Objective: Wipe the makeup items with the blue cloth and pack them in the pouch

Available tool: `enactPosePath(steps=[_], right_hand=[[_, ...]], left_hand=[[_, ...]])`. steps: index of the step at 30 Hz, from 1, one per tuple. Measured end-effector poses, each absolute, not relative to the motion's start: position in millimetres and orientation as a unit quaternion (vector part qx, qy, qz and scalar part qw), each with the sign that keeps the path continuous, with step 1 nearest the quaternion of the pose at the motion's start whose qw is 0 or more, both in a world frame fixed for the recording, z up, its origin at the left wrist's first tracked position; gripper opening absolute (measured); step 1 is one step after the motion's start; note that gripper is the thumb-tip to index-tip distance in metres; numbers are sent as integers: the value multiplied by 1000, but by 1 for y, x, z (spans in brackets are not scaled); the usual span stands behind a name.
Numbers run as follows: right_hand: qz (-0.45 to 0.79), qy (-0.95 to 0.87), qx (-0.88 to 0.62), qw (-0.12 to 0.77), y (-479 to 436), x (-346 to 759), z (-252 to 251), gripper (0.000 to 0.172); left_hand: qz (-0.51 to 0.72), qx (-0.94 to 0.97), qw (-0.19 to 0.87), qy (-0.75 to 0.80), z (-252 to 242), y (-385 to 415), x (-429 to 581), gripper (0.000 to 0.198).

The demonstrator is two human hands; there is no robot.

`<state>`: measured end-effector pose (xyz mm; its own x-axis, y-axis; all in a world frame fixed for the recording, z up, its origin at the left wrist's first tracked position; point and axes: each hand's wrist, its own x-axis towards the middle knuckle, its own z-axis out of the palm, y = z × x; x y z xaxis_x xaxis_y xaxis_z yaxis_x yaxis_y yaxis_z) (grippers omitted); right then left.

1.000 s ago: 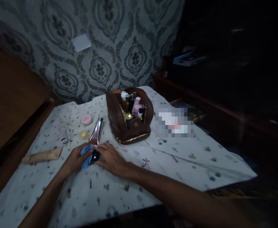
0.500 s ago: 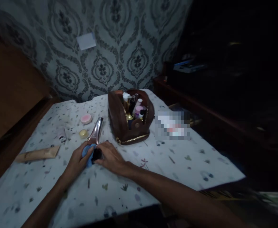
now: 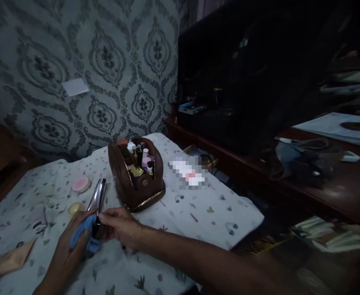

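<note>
Blue cloth [image 3: 89,224] bunched in left hand [image 3: 66,241], against small dark item [image 3: 96,228] pinched by right hand [image 3: 123,226], near silver tube [image 3: 98,194]. Wiping seems underway; next stroke probably calls for steady pinch, item turned slightly.

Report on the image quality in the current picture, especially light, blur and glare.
Head view: dim overall, with much of the upper right nearly black; a pale highlight runs along the silvery tube; the black item in the hands shows little detail; the beige tube at lower left looks soft; a pixelated patch hides detail right of the brown bag.
</note>
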<state>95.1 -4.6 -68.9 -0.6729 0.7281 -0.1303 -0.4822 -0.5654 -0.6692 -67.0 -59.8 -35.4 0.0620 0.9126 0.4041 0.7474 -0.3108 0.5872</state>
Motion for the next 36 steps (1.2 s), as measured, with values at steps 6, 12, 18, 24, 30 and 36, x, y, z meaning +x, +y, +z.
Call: enactPosePath(steps=[6, 12, 18, 24, 30, 36], right_hand=[[882, -208, -195, 375, -2, 87, -74, 69], [909, -242, -132, 314, -5, 93, -64, 74], [897, -255, -113, 343, -5, 95, -63, 80], [890, -223, -144, 370, -7, 98, -52, 84], [857, -266, -170, 408, -12, 105, -43, 78], [850, -272, -191, 410, -12, 100, -47, 76]], left_hand=[[266, 821, -33, 505, -29, -58, -73, 37], [284, 793, -87, 532, -17, -67, -64, 36], [295, 777, -106, 547, -18, -65, -54, 31], [302, 760, -94, 569, -22, -60, -55, 29], [327, 729, -75, 596, -22, -61, -54, 27], [337, 752, -127, 552, -17, -57, -46, 24]])
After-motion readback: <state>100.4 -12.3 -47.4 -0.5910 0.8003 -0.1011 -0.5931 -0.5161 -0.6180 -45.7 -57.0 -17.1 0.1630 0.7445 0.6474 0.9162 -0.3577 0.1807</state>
